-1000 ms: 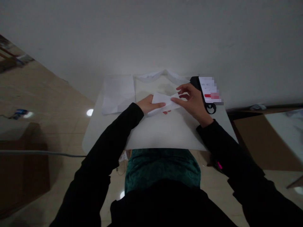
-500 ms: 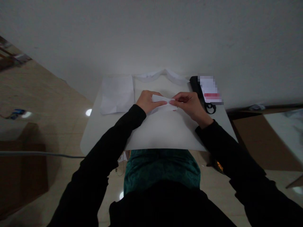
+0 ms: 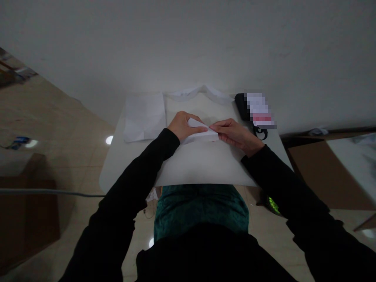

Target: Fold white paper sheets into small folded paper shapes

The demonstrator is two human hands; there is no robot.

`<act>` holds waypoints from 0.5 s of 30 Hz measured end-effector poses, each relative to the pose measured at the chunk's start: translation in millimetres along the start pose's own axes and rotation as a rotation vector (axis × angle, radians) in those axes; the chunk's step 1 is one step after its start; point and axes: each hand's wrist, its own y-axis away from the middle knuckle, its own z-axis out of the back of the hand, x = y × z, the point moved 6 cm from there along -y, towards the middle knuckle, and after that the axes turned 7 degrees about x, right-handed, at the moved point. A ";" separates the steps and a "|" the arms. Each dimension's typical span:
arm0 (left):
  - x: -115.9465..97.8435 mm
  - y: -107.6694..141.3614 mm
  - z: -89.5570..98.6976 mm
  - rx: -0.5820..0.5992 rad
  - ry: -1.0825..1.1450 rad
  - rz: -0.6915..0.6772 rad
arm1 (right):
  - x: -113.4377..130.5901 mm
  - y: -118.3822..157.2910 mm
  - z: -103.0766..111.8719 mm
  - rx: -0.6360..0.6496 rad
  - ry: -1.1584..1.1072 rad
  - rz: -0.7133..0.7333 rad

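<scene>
A small folded piece of white paper (image 3: 202, 135) is held between my two hands over the middle of the white table (image 3: 199, 166). My left hand (image 3: 185, 127) grips its left part, with the thumb lying along the near face and the fingers behind. At the upper right edge of the paper, my right hand (image 3: 233, 134) pinches with thumb and index finger. Its other fingers are curled below, partly behind the paper. Left of my left hand lies a flat, creased white sheet (image 3: 144, 117).
Along the table's back edge, against the wall, stands a bent white paper strip (image 3: 190, 94). A black case (image 3: 241, 106) lies at the back right beside a blurred-out white and red item (image 3: 260, 107), with a black loop (image 3: 261, 133). Cardboard boxes (image 3: 329, 172) flank the table.
My right hand has shifted slightly down and changed its pinch, so more of the paper's right end shows. My left hand has stayed nearly where it was.
</scene>
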 end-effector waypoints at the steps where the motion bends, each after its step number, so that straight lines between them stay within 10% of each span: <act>1: -0.5 -0.1 -0.2 0.003 0.000 -0.004 | 1.6 1.0 -1.8 -0.001 0.007 -0.007; 15: 1.7 -0.6 -2.3 0.025 0.061 -0.010 | 18.3 4.4 -1.6 -0.048 0.350 0.159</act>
